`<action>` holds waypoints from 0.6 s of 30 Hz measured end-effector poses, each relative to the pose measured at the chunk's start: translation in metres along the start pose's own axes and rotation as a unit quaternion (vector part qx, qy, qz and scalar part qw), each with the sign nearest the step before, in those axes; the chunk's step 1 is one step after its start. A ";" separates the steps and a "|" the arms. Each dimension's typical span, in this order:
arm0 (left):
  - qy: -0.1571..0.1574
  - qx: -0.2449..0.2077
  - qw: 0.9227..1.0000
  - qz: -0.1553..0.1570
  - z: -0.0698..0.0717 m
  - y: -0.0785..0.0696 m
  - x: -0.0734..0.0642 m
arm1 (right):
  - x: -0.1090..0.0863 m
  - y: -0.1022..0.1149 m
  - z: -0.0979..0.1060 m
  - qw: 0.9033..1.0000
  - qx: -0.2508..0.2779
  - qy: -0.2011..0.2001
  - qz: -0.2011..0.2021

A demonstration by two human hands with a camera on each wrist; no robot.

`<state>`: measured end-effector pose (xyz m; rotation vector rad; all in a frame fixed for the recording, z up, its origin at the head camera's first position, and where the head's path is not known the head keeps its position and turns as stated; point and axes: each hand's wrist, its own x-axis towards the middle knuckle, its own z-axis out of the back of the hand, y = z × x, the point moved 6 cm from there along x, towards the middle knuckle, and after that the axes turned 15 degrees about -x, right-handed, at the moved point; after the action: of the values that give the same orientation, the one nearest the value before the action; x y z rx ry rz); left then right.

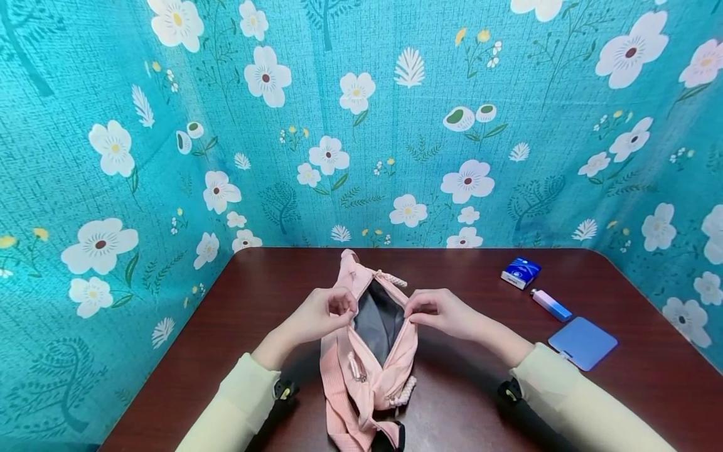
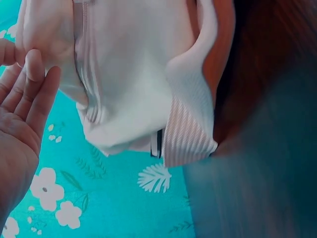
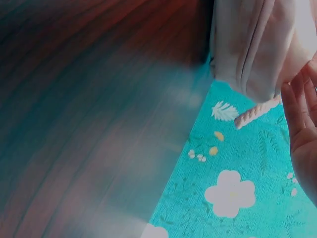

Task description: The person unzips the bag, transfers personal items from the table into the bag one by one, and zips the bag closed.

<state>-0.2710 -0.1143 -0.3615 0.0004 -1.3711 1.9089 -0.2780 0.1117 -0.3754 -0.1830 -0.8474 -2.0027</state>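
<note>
A pink bag [image 1: 390, 370] with a wide strap [image 1: 337, 395] lies on the table in the head view, its zipped mouth spread apart. Grey lining [image 1: 377, 317] shows inside. On the left edge of the opening, my left hand [image 1: 327, 312] pinches the fabric between thumb and fingers. My right hand [image 1: 443, 312] pinches the opposite edge the same way. The left wrist view shows the bag's side [image 2: 129, 74] beside the left hand [image 2: 22, 119]. In the right wrist view, the right hand [image 3: 302, 119] is at the bag's edge, near a braided cord pull [image 3: 257, 113].
To the right on the dark wooden table [image 1: 474, 402] are a blue-and-white packet [image 1: 521, 272], a pink-to-blue stick-shaped item [image 1: 551, 305] and a flat blue square [image 1: 583, 343]. A turquoise floral curtain [image 1: 361, 157] hangs behind the table and along its sides.
</note>
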 end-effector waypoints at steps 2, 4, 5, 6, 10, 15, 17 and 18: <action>-0.007 0.004 1.000 0.002 0.004 -0.002 -0.002 | -0.003 -0.004 0.003 1.000 -0.007 0.006 -0.008; -0.015 0.009 1.000 0.007 0.008 -0.004 -0.004 | -0.007 -0.008 0.006 1.000 -0.018 0.013 -0.016; -0.019 0.010 1.000 0.009 0.010 -0.005 -0.005 | -0.009 -0.009 0.008 0.999 -0.024 0.014 -0.020; -0.023 0.011 1.000 0.010 0.012 -0.005 -0.006 | -0.010 -0.011 0.010 0.999 -0.030 0.014 -0.024; -0.037 0.009 0.999 0.012 0.014 -0.008 -0.008 | -0.015 -0.016 0.015 0.998 -0.044 0.012 -0.042; -0.031 0.001 1.000 0.002 0.009 -0.027 -0.005 | -0.013 -0.017 0.012 0.999 -0.016 0.013 -0.046; -0.028 -0.002 1.000 0.000 0.007 -0.036 -0.003 | -0.012 -0.016 0.009 0.999 0.003 0.014 -0.048; -0.027 -0.005 1.000 -0.002 0.006 -0.040 -0.003 | -0.011 -0.016 0.008 0.999 0.009 0.014 -0.049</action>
<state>-0.2487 -0.1158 -0.3281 0.0497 -1.4153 1.9116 -0.2866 0.1302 -0.3822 -0.1048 -0.8699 -2.0827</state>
